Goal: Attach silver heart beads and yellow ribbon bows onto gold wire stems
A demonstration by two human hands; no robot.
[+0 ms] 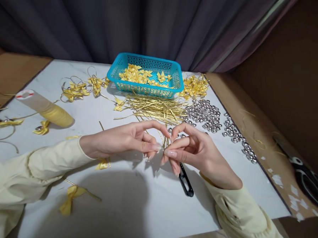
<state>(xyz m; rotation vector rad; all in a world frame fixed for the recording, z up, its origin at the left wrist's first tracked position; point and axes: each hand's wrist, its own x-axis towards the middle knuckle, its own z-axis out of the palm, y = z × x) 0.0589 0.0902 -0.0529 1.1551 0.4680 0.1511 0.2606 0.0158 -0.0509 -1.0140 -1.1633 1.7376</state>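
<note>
The left hand (122, 139) and right hand (199, 149) are closed fingertip to fingertip, pinching a thin gold cord (164, 140) between them. The step in hand appears to be fine shaping, which calls for a steady pinch. Black snips (186, 183) lie just below the grip.

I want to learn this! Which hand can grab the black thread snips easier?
Probably the right hand: the black thread snips lie just beneath it. The left hand is farther off. Both hands seem to pinch a gold cord.

Basket (144, 87) behind strips (155, 108), bows (138, 74) apparently inside.
</note>
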